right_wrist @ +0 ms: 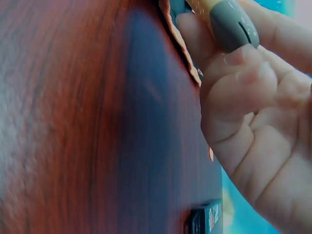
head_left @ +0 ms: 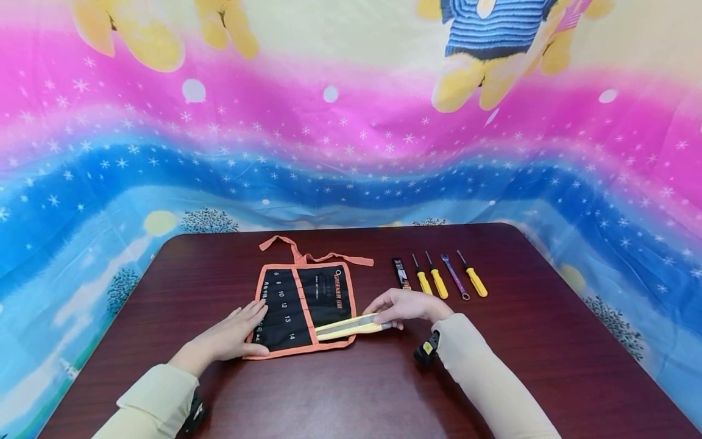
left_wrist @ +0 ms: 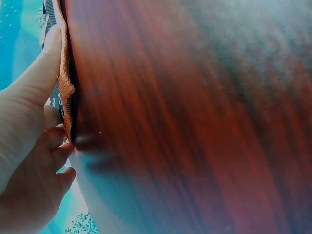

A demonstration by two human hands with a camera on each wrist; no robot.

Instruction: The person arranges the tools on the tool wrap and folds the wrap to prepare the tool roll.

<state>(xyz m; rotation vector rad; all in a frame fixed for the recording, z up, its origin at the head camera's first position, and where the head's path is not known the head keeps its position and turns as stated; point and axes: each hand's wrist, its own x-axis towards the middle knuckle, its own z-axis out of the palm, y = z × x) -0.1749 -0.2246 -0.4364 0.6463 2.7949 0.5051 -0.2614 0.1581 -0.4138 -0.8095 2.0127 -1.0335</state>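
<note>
A black tool pouch (head_left: pixel 274 326) with orange trim and printed size numbers lies spread on the table. My left hand (head_left: pixel 233 332) rests on its left side, fingers extended over the fabric and thumb near the bottom corner; the left wrist view shows the thumb along the orange edge (left_wrist: pixel 65 73). In my right hand (head_left: pixel 408 306) is a yellow-and-grey utility knife (head_left: pixel 351 327), pinched by its right end between thumb and fingers. The knife's left end overlaps the lower right pocket, close to the middle orange seam. The right wrist view shows the grey end (right_wrist: pixel 233 24) at the fingertips.
Beyond my right hand lie a small black packet (head_left: pixel 401 272), two yellow-handled screwdrivers (head_left: pixel 437 281), a purplish wrench (head_left: pixel 455 277) and another yellow screwdriver (head_left: pixel 475 279). Orange tie straps (head_left: pixel 340 259) stretch from the pouch's far edge. A printed cloth (head_left: pixel 329 152) hangs behind the table.
</note>
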